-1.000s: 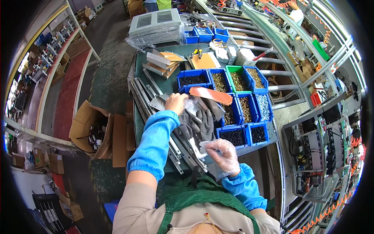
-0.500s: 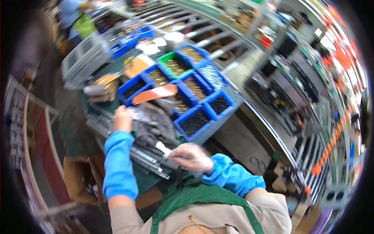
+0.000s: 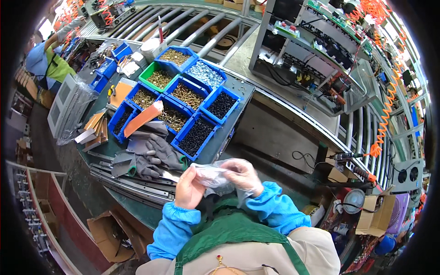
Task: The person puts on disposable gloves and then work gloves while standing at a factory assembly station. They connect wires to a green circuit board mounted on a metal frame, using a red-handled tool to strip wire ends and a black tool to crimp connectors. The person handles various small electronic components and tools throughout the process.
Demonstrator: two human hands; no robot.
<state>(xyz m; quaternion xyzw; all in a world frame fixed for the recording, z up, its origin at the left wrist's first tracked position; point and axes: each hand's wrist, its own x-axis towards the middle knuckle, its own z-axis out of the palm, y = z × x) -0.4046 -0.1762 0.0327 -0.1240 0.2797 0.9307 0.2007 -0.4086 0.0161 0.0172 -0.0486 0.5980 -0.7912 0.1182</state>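
My left hand (image 3: pixel 189 189), bare above a blue sleeve cover, pinches one end of a crumpled piece of clear thin plastic (image 3: pixel 210 176). The other end is gripped by my right hand (image 3: pixel 243 176), which wears a thin clear disposable glove. The film looks like the same material as that glove; its full shape is hidden by folds. Both hands are close together in front of my green apron, just off the table's near edge. Beyond my left hand lie grey work gloves (image 3: pixel 163 153) with green cuffs, on top of metal strips (image 3: pixel 133 185).
Blue bins (image 3: pixel 194 137) and a green bin (image 3: pixel 158 79) of screws stand on the table, with an orange strip (image 3: pixel 143 118) across some. A roller conveyor (image 3: pixel 192 27) runs behind. At right stands an open metal cabinet (image 3: pixel 311 55); a cardboard box (image 3: pixel 114 233) sits lower left. Another person (image 3: pixel 50 64) is far left.
My left hand has come back from beside the grey gloves to meet my right hand, and both now hold the clear plastic. The whole view has turned and sharpened.
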